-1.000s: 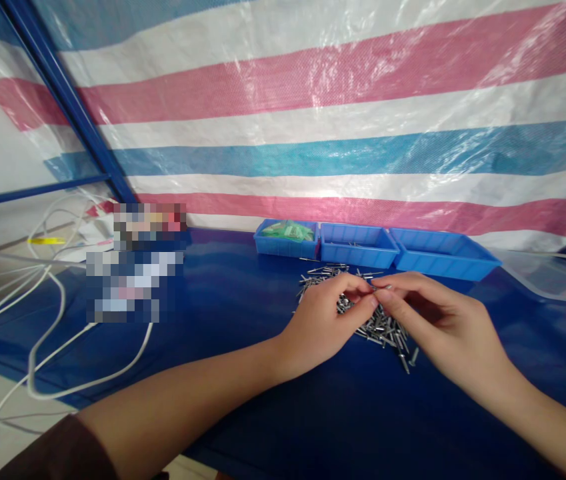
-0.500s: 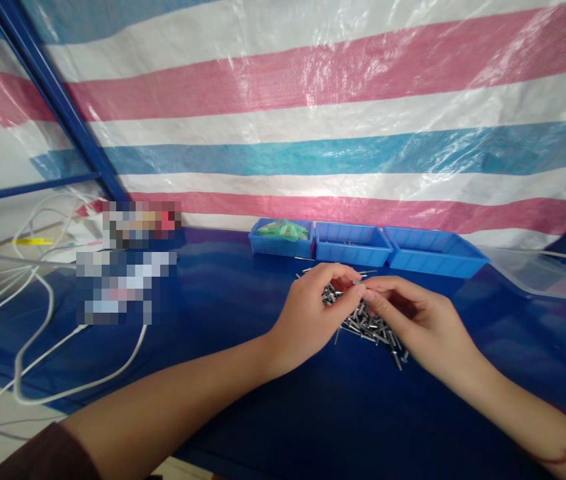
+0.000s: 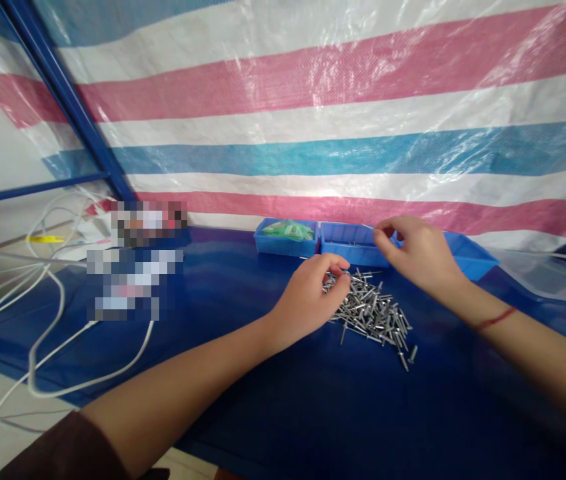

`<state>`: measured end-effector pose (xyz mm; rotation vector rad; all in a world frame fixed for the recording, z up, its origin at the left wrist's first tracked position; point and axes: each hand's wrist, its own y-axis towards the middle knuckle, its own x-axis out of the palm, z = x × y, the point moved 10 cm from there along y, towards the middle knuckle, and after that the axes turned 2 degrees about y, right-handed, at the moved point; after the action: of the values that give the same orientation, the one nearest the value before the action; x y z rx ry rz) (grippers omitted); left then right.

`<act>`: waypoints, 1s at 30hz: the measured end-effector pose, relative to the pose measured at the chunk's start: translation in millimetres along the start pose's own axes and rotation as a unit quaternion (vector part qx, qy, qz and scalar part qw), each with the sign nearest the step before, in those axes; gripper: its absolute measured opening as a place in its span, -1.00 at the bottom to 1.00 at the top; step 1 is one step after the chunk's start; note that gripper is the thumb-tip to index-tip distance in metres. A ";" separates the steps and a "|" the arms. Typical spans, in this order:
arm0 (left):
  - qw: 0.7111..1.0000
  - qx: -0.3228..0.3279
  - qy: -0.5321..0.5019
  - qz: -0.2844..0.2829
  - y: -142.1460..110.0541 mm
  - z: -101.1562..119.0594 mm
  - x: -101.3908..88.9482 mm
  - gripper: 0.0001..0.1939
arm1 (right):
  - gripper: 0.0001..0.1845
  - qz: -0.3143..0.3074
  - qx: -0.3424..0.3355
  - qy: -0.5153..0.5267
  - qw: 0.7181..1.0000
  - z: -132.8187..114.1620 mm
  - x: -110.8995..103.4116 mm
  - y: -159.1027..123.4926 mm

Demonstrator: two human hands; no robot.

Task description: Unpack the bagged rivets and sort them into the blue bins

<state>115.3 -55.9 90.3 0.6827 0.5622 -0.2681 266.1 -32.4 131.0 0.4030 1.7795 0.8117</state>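
A pile of silver blind rivets (image 3: 370,308) lies on the blue table. My left hand (image 3: 307,293) hovers at the pile's left side, thumb and fingertips drawn together around a small greyish piece that is too small to make out. Over the middle blue bin (image 3: 337,252) and the right one, my right hand (image 3: 415,253) pinches a rivet, whose thin pin pokes out past the fingertips. A few metal pins lie inside the middle bin. One thicker screw (image 3: 413,353) rests apart at the pile's lower right.
The left blue bin (image 3: 287,248) holds a green plastic packet (image 3: 290,231). The right blue bin (image 3: 473,260) is partly behind my right hand. White cables (image 3: 63,320) loop over the table's left side. A striped plastic sheet (image 3: 313,157) hangs behind; a clear plastic piece (image 3: 537,280) lies at right.
My hands were together over the pile; they are now apart. The right hand has moved up and away to the bins with a rivet, while the left stays by the pile.
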 end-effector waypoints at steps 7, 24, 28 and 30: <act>0.964 0.095 0.216 -0.121 -13.2 3.0 23.2 -0.71 | -0.78 0.004 -0.009 -0.051 0.999 9.6 19.7 10.0; 0.958 0.122 0.218 -0.144 -9.8 7.7 33.2 -0.72 | -0.84 -0.027 0.057 0.072 0.995 20.6 3.8 -59.6; 0.958 0.130 0.218 -0.137 -6.9 11.4 39.0 -0.79 | -0.86 -0.038 0.063 0.095 0.993 19.4 5.6 -62.9; 0.958 0.128 0.217 -0.138 -5.6 11.4 42.6 -0.82 | -0.86 -0.039 0.062 0.104 0.992 16.0 4.3 -64.5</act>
<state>152.5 -69.9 70.3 0.9238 1.0595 -0.4625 286.9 -70.2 80.2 0.3377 2.0344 0.7100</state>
